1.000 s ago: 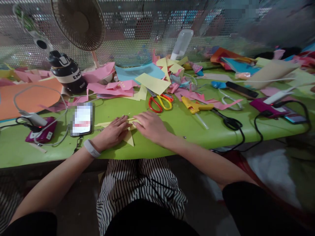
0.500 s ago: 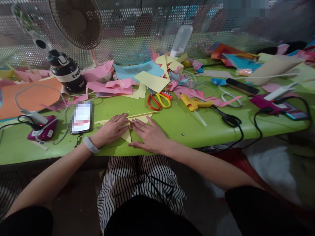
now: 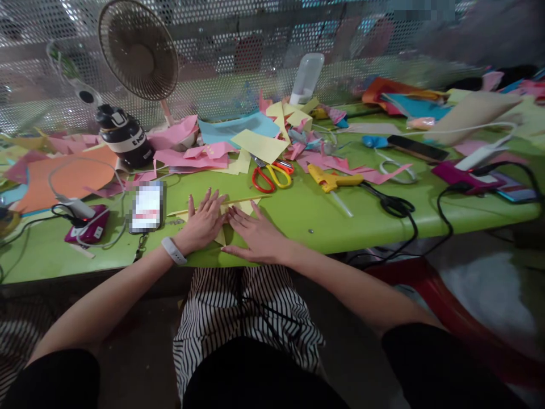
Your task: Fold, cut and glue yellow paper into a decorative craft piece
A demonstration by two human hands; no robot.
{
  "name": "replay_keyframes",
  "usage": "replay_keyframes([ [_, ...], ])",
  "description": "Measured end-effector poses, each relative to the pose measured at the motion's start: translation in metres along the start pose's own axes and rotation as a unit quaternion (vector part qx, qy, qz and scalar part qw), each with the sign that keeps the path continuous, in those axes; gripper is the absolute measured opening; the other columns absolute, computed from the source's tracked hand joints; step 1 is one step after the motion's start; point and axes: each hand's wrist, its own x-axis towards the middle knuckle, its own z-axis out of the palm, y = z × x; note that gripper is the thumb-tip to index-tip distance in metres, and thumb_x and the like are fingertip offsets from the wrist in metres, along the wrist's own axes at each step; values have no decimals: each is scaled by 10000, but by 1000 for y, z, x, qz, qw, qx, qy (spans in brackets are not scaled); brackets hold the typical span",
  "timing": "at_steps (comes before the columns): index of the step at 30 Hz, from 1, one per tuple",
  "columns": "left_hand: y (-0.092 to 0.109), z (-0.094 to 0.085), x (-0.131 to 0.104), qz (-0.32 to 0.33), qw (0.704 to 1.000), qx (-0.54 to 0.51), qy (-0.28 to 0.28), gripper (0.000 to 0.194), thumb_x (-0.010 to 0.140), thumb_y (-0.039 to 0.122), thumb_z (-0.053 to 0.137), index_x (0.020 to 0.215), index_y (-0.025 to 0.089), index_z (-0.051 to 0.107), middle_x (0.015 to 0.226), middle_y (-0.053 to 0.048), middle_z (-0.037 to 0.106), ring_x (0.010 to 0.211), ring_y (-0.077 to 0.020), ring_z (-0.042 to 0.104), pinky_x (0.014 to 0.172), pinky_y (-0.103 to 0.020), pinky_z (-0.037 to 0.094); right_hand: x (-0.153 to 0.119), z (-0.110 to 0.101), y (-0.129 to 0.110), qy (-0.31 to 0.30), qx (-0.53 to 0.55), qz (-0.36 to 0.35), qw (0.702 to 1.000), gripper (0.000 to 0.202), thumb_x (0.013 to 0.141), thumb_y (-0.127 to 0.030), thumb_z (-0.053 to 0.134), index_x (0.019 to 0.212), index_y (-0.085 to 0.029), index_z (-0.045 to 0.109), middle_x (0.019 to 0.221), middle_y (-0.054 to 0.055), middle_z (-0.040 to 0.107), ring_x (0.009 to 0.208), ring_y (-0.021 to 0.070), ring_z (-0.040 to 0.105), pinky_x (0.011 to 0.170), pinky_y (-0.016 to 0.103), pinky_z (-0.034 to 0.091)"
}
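Observation:
Both my hands lie flat on a folded piece of yellow paper [image 3: 221,237] near the table's front edge. My left hand [image 3: 203,220] has its fingers stretched and slightly spread, pressing on the paper's left part. My right hand [image 3: 254,233] rests on the right part, fingers extended and thumb apart toward me. The hands cover much of the paper; a long narrow folded edge and a lower corner show around them. Beyond the right hand lie scissors [image 3: 272,176] with one red and one yellow handle, and a yellow glue gun [image 3: 332,179] with a clear glue stick.
A phone [image 3: 147,207] and a purple power strip [image 3: 87,224] lie to my left. A black bottle [image 3: 125,139] and a fan [image 3: 140,51] stand behind. Coloured paper scraps [image 3: 200,156] line the back of the green table [image 3: 293,218]. Another power strip [image 3: 466,177] with cables lies right.
My left hand's fingers have spread apart and turned to point more away from me, still on the paper. My right hand stays nearly in place. The camera view has shifted slightly.

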Motion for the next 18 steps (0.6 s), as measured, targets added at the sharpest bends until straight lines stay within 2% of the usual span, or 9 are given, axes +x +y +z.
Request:
replay_keyframes([
  [3, 3, 0, -1, -19, 999, 16, -22, 563, 1037, 294, 285, 1567, 105, 278, 1648, -188, 295, 1565, -328, 138, 1205, -696, 2, -1, 1, 2, -3, 0, -8, 1000, 877, 973, -705, 295, 1553, -51, 359, 1591, 218, 366, 1529, 306, 284, 1268, 579, 32],
  [7, 7, 0, 1, -36, 997, 58, -37, 599, 1030, 296, 297, 1597, 111, 235, 1678, -160, 217, 1572, -310, 98, 1219, -670, -5, 0, 1, 2, -12, -4, -11, 1000, 954, 957, -753, 214, 1549, -18, 351, 1590, 231, 356, 1525, 325, 287, 1262, 598, 29],
  [11, 8, -1, 2, -41, 994, 90, -41, 617, 1035, 319, 291, 1611, 116, 205, 1692, -151, 145, 1575, -306, 74, 1224, -658, -2, 0, 1, 6, -9, -10, -19, 1000, 975, 935, -789, 196, 1565, -59, 342, 1596, 205, 361, 1522, 322, 296, 1268, 581, 8],
  [18, 11, 1, -1, -59, 993, 91, -39, 649, 1030, 329, 269, 1616, 72, 157, 1683, -162, 171, 1575, -295, 95, 1233, -643, -8, -18, -3, 22, -12, -32, -16, 999, 971, 923, -809, 177, 1582, -111, 322, 1610, 175, 342, 1521, 313, 300, 1265, 591, 39],
])
